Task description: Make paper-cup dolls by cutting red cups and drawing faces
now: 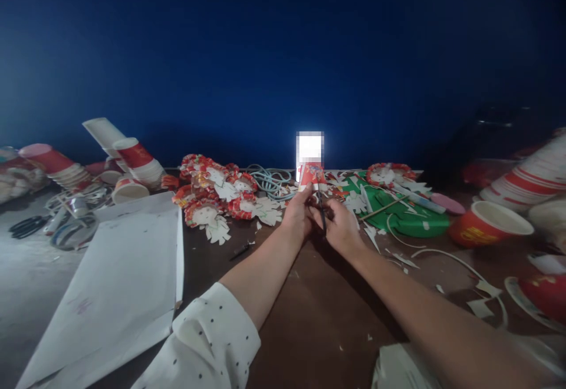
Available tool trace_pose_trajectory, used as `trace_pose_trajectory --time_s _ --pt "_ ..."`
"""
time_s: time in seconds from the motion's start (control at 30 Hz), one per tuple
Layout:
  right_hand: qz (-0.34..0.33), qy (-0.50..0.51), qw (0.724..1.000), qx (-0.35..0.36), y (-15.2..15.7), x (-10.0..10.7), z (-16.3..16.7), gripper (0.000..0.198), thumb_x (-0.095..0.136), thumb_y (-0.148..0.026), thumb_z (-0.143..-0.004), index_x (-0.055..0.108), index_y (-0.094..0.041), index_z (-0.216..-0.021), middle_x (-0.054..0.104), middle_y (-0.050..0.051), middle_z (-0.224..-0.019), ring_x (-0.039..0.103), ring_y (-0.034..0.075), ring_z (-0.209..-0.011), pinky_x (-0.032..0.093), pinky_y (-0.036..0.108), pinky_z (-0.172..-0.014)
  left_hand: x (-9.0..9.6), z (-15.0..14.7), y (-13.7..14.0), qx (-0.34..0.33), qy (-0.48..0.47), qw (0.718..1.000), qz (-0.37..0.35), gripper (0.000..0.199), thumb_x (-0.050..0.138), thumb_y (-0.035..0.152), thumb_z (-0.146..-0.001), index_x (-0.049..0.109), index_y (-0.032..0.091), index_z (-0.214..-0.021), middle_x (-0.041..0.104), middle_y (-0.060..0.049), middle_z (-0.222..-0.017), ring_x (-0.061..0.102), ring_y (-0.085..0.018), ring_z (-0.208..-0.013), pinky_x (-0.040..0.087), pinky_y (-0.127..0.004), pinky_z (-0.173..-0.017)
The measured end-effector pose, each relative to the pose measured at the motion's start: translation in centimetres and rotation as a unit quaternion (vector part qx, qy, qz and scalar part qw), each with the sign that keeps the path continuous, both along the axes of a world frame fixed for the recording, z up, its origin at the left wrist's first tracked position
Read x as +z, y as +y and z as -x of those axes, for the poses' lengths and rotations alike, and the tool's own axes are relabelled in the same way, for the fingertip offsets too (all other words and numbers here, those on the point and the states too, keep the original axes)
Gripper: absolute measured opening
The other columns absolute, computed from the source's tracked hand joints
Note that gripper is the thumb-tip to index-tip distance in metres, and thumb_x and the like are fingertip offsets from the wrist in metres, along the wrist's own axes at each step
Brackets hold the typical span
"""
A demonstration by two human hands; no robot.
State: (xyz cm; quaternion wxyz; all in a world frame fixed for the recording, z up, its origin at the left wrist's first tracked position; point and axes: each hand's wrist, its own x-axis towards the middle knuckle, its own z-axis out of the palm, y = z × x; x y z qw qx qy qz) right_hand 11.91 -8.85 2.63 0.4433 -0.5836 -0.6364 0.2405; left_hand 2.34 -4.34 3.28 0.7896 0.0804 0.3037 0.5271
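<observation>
Both my hands meet above the dark brown table (283, 330). My left hand (297, 217) is closed on a red printed paper cup (312, 174), whose top sits against a bright, pixelated patch. Beside it, my right hand (339, 225) is curled round the dark handle of what look like scissors (322, 219). The blades are hard to make out in front of the cup. Just left of my hands lie red-rimmed paper cutouts with white hand shapes (265, 211). White paper scraps (374, 236) are scattered to the right.
A large white sheet (128, 265) covers the left side, with black-handled scissors (29, 227) and stacked paper cups (140, 162) beyond it. Green sheets (398, 215), a red cup (489, 224) and another cup stack (526, 180) stand at the right. Behind is a blue wall (221, 53).
</observation>
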Motion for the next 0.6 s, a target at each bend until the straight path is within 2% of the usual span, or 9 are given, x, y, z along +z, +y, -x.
trace_pose_trajectory --time_s 0.07,0.23,0.47,0.6 --pt "0.004 0.031 1.000 0.000 0.1 0.1 0.1 0.032 0.062 -0.049 -0.076 0.062 -0.019 -0.089 0.069 0.004 -0.069 0.063 0.019 -0.060 0.047 0.028 -0.056 0.0 -0.1 -0.3 -0.017 0.006 1.000 -0.007 0.029 0.067 0.035 -0.076 0.053 0.015 -0.061 0.051 0.001 -0.045 0.055 -0.012 -0.042 0.048 -0.024 -0.050" --pt "-0.006 0.096 0.995 -0.005 0.5 0.2 -0.1 0.039 0.065 -0.051 -0.074 0.061 -0.018 -0.092 0.071 0.007 -0.076 0.066 0.021 -0.066 0.050 0.029 -0.057 -0.4 -0.8 -0.5 -0.010 -0.008 0.999 -0.045 0.023 0.073 0.031 -0.071 0.061 0.013 -0.077 0.062 -0.001 -0.057 0.060 -0.012 -0.049 0.051 -0.023 -0.054" --pt "-0.027 0.077 0.997 -0.012 0.4 -0.1 -0.1 0.036 0.063 -0.051 -0.076 0.060 -0.018 -0.091 0.070 0.007 -0.079 0.065 0.021 -0.069 0.050 0.029 -0.060 -1.0 -1.1 -0.3 -0.011 -0.014 0.998 -0.058 0.021 0.072 0.028 -0.072 0.062 0.013 -0.083 0.066 -0.002 -0.065 0.063 -0.012 -0.055 0.052 -0.021 -0.056" --pt "-0.028 0.065 0.997 -0.012 0.4 0.0 -0.1 0.035 0.062 -0.051 -0.077 0.059 -0.018 -0.087 0.069 0.006 -0.074 0.064 0.019 -0.064 0.048 0.028 -0.057 -0.3 -1.1 -0.7 -0.003 0.000 0.999 -0.043 0.022 0.073 0.032 -0.072 0.062 0.014 -0.076 0.062 -0.001 -0.057 0.063 -0.013 -0.053 0.050 -0.021 -0.054"
